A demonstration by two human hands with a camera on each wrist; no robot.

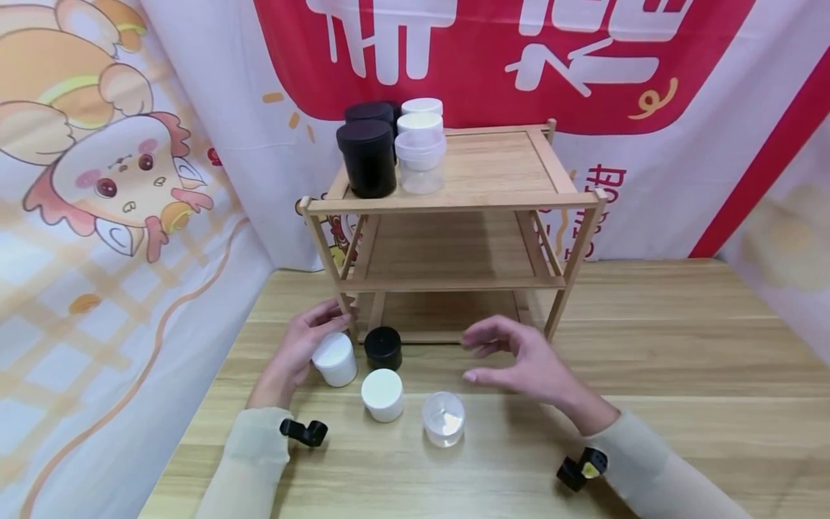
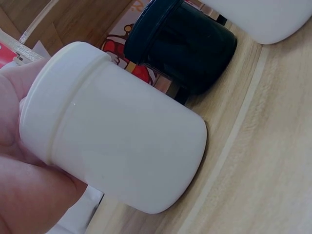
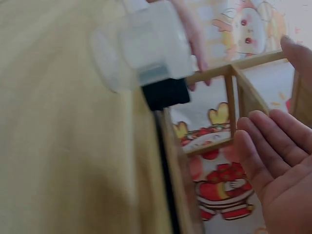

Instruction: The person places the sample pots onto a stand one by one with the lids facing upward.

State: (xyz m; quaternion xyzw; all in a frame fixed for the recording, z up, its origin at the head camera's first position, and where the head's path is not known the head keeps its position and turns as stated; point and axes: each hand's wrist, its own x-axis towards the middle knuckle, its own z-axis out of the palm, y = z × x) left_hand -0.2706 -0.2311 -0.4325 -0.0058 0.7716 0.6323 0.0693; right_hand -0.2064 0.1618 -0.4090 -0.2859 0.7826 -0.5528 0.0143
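Note:
My left hand (image 1: 301, 349) is at the left and far side of a white lidded jar (image 1: 335, 360), its fingers reaching past the lid toward the shelf's front left leg. In the left wrist view this white jar (image 2: 129, 131) stands on the table, with the hand close against its lid. Next to it are a small black jar (image 1: 383, 349) and a second white jar (image 1: 382, 396). A clear jar (image 1: 444, 419) stands farther right. Over the table to the right, my right hand (image 1: 519, 360) holds nothing, fingers loosely bent and thumb apart.
A three-tier wooden shelf (image 1: 454, 283) stands behind the jars. Its top carries several black jars (image 1: 368, 160), white jars (image 1: 420, 124) and a clear jar (image 1: 421, 162) at the left. Printed cloth (image 1: 214, 86) hangs behind and along the left side of the wooden table (image 1: 681, 346).

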